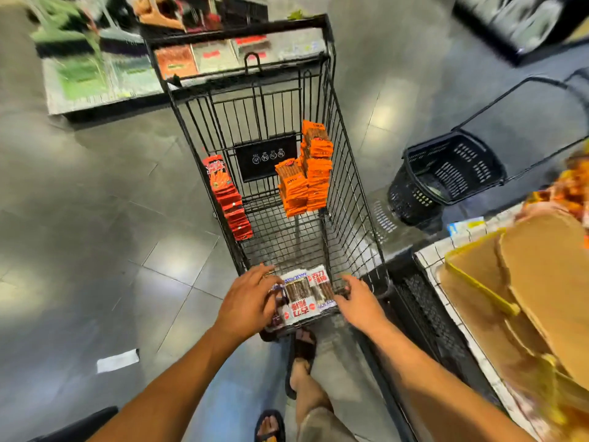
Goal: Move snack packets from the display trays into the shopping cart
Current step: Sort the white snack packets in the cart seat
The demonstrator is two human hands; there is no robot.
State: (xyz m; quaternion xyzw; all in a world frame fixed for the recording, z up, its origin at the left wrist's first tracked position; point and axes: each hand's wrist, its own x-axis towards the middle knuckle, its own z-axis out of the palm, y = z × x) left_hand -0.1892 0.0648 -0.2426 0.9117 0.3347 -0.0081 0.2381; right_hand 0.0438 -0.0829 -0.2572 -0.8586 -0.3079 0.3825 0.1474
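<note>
A black wire shopping cart point(347, 186) stands in front of me. Inside it, red snack packets point(229, 199) lean on the left wall and orange packets point(306, 180) are stacked at the far right. At the near end lies a bundle of white packets point(302, 293) with brown sticks printed on them. My left hand point(251, 298) grips the bundle's left side. My right hand point(357, 301) touches its right edge with fingers spread and only slightly bent.
A black plastic basket point(446, 173) with a long handle sits on the floor to the right. A display tray with brown cardboard sheets point(541, 282) is at the near right. Blurred snack shelves point(105, 68) stand beyond the cart. My sandalled feet point(299, 355) are under the cart's end.
</note>
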